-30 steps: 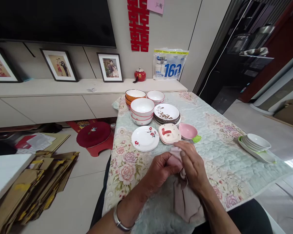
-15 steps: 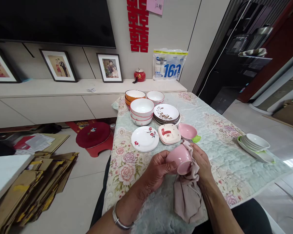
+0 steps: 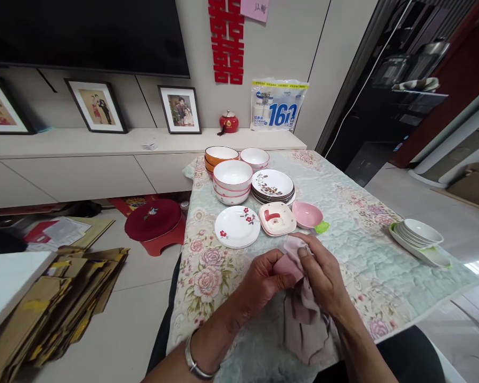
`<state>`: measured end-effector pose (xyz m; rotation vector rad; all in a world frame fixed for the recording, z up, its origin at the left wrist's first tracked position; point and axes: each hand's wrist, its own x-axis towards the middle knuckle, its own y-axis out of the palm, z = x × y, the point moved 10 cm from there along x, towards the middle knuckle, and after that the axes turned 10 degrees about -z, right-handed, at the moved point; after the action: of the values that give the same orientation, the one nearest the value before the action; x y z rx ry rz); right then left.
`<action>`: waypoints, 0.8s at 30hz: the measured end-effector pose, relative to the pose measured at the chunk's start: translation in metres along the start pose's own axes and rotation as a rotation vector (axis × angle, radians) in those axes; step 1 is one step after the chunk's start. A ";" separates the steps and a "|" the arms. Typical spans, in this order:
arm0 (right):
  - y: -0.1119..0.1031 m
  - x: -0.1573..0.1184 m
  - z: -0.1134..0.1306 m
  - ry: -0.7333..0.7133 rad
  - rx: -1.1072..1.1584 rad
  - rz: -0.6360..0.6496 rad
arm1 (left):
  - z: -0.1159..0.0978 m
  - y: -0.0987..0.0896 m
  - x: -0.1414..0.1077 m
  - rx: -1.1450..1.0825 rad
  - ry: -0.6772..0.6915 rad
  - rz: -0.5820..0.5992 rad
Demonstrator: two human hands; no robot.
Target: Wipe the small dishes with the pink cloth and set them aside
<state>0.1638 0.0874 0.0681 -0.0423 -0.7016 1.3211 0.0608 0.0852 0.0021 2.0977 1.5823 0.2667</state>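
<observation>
Over the near part of the table, my left hand [image 3: 265,277] grips a small pink bowl [image 3: 286,269] by its side. My right hand [image 3: 323,268] is closed on a dusty-pink cloth [image 3: 306,324] and presses it over the bowl's right side. The cloth's lower end hangs down towards my lap. Much of the bowl is hidden behind the fingers and the cloth. Just beyond my hands are a squarish cream dish [image 3: 277,218], a pink bowl with a green tip [image 3: 307,214] and a white plate with red flowers [image 3: 237,226].
Farther back on the flowered tablecloth [image 3: 207,276] stand stacked white bowls [image 3: 232,183], orange bowls [image 3: 221,155] and brown-patterned plates [image 3: 272,183]. Small white dishes [image 3: 419,233] sit in a long tray at the right. Left of the table are a red stool [image 3: 153,221] and flattened cardboard [image 3: 80,298].
The pink bowl has turned in my left hand, so its base no longer shows. My right hand has shifted slightly left and drawn the cloth across the bowl.
</observation>
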 end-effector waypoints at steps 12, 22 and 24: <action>-0.006 -0.001 -0.019 0.117 0.109 -0.143 | -0.001 -0.008 0.004 -0.135 0.011 -0.076; -0.002 -0.002 -0.009 0.048 0.056 -0.108 | 0.002 -0.003 0.001 0.021 0.011 0.005; -0.006 0.000 -0.020 0.154 0.127 -0.108 | 0.005 -0.002 0.001 -0.017 -0.016 0.012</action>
<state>0.1790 0.0926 0.0553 -0.0032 -0.4820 1.2419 0.0616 0.0849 -0.0028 2.0913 1.5536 0.2663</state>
